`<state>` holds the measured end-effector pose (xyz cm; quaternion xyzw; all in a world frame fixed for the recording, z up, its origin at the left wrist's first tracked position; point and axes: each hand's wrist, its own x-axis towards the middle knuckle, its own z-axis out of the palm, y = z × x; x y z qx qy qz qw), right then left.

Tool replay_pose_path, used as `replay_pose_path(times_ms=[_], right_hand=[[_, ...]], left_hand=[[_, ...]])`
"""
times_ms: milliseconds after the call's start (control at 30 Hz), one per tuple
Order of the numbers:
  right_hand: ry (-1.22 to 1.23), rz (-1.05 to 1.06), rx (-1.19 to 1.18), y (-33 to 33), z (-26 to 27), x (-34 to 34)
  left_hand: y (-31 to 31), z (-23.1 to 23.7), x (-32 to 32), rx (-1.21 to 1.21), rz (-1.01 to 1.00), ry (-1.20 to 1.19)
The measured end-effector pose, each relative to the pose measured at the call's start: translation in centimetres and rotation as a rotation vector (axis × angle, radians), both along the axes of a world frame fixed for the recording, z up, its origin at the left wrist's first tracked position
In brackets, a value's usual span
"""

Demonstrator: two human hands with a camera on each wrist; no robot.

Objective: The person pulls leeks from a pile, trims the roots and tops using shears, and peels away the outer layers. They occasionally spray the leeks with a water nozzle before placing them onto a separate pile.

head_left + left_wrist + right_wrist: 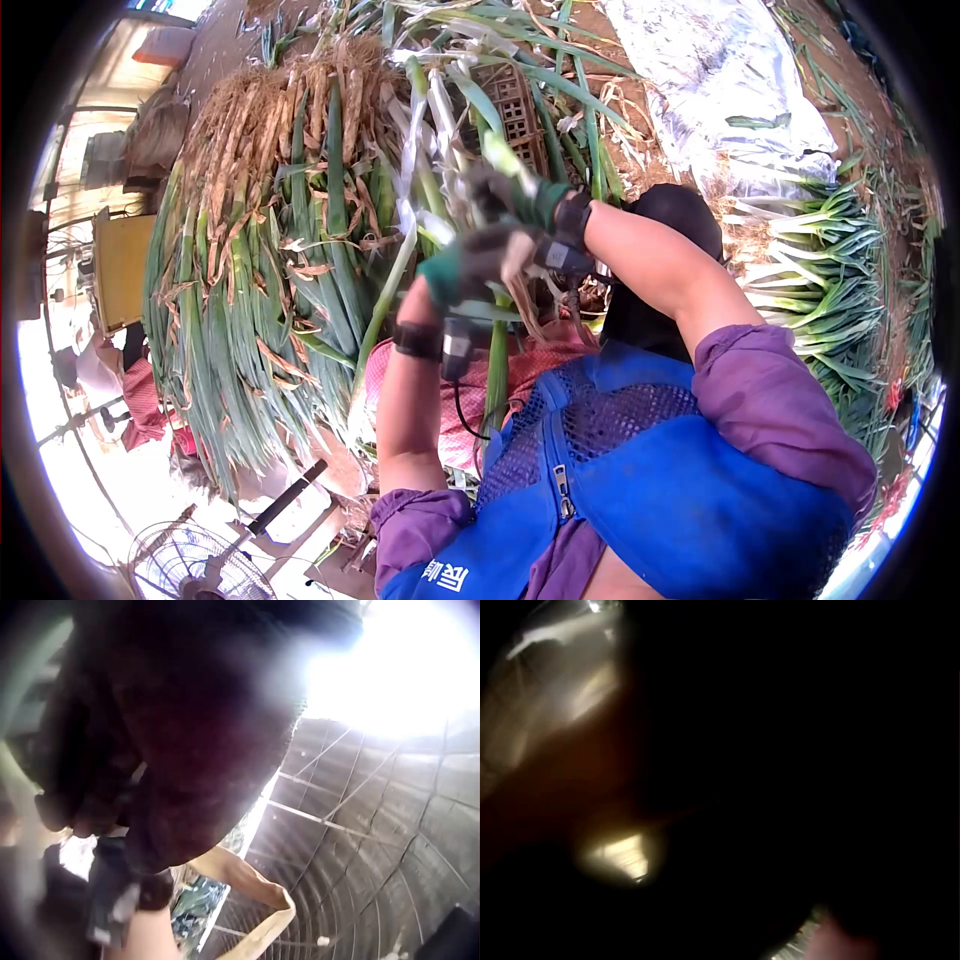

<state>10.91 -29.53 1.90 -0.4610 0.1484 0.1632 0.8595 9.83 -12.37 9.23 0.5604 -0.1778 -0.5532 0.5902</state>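
Observation:
Both hands wear dark gloves with green cuffs and are close together in the head view, blurred. My left hand (pixel 475 258) pinches a dry, pale tan leaf (pixel 517 265), which dangles below its fingers. In the left wrist view the same strip of leaf (pixel 259 889) bends out from under the dark, curled hand (pixel 187 750). My right hand (pixel 510 197), just above, grips a green onion (pixel 497 150) whose pale shank crosses the glove. A green leaf (pixel 497 365) hangs between the forearms. The right wrist view is almost wholly dark.
A big heap of untrimmed green onions (pixel 240 260) with dry roots lies to the left. Trimmed onions (pixel 810 265) with white shanks are lined up at the right, by a white plastic sheet (pixel 720 80). A brown crate (pixel 515 110) stands ahead; a fan (pixel 195 565) is lower left.

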Motion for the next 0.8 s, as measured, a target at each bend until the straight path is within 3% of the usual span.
replay_pose_path(times_ms=[33,100,200,267,300,333,367,400,433,467,500,533,567,600,633,700,767,800], right_hand=[[-0.095,-0.158,-0.115,-0.5,1.0,1.1],[-1.039,-0.498,-1.303,-5.4,1.4,4.8],[-0.434,-0.381,-0.819,-11.5,0.3,5.8],[-0.235,-0.269,-0.432,-12.6,-3.8,6.2],[-0.342,-0.060,-0.753,-10.6,-3.7,5.4],[-0.484,0.130,-1.141,-8.6,-3.7,4.6],[-0.648,0.250,-1.454,-6.6,-3.6,3.8],[-0.546,0.532,-1.455,-4.1,-5.8,4.0],[-0.560,0.598,-1.365,-2.1,-8.5,3.1],[-0.571,0.665,-1.272,-0.3,-10.0,1.7],[0.005,0.451,-0.946,1.3,-7.2,1.0],[-0.033,0.454,-1.010,1.5,-5.5,0.5],[-0.129,0.490,-1.015,1.4,-6.2,0.9],[-0.225,0.522,-1.018,1.4,-7.1,1.3],[-0.376,0.594,-0.956,0.9,-11.6,2.5],[-0.225,0.513,-0.660,1.1,-9.8,3.0],[0.354,0.200,-0.189,1.7,-5.0,2.9],[0.250,0.101,-0.135,1.8,-5.6,3.9]], left_hand=[[0.9,-0.1,2.2,0.076,0.009,0.017],[2.3,-4.7,5.3,-0.056,0.485,0.003],[4.0,-11.9,10.0,0.228,0.675,-0.382],[4.0,-15.6,11.3,0.649,0.458,-0.636],[3.5,-16.8,11.5,0.850,0.354,-0.704],[3.4,-18.4,11.3,0.911,0.394,-0.865],[1.6,-16.3,10.8,1.105,0.373,-0.925],[1.6,-16.8,11.3,1.056,0.412,-0.873],[1.7,-17.3,11.7,1.008,0.449,-0.820],[1.5,-16.3,11.7,0.943,0.350,-0.634],[1.1,-14.1,11.6,0.874,0.253,-0.449],[-0.1,-11.7,10.6,0.940,0.209,-0.477],[1.1,-16.2,11.1,0.791,0.274,-0.441],[0.8,-14.4,10.2,0.657,0.291,-0.337],[0.3,-12.4,9.0,0.522,0.308,-0.229],[0.9,-11.5,8.8,0.404,0.364,-0.146],[1.4,-8.0,8.8,0.368,0.463,-0.153],[1.6,-6.7,9.1,0.240,0.552,-0.168]])
